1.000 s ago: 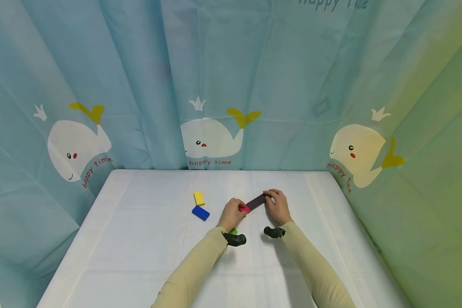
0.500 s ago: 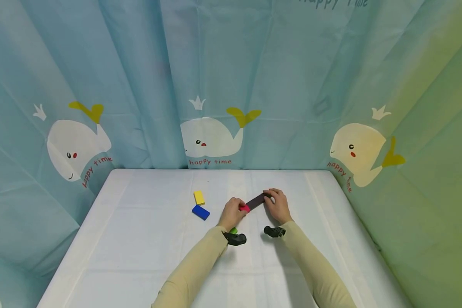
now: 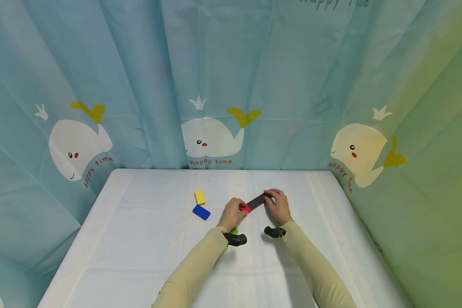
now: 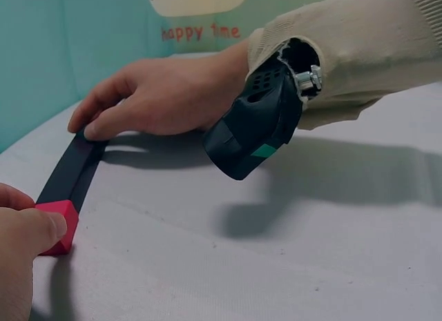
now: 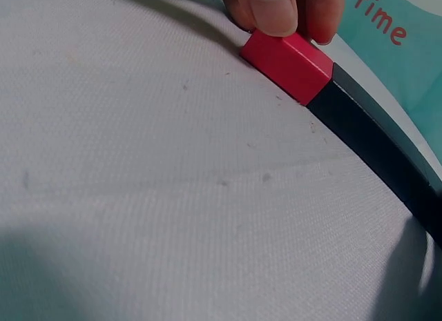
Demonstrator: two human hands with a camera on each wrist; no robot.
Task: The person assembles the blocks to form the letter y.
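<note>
A pinkish-red block [image 3: 246, 208] sits against the near-left end of a long black bar [image 3: 256, 202], both lying on the white table. My left hand [image 3: 232, 214] pinches the red block; the right wrist view shows the thumb on the red block's [image 5: 290, 65] end, with the black bar [image 5: 376, 134] butted against it. At the bar's other end is my right hand [image 3: 279, 206], and in the left wrist view its thumb and fingers pinch the black bar's [image 4: 65, 169] far tip. Behind the left wrist a bit of a green piece [image 3: 234, 231] shows, mostly hidden.
Left of the hands lie a yellow block [image 3: 199, 197] and a blue block [image 3: 201, 212], close together. The white table [image 3: 146, 256] meets a blue curtain [image 3: 292, 141] with whale prints at its back edge. Each wrist carries a black camera [image 3: 235, 238].
</note>
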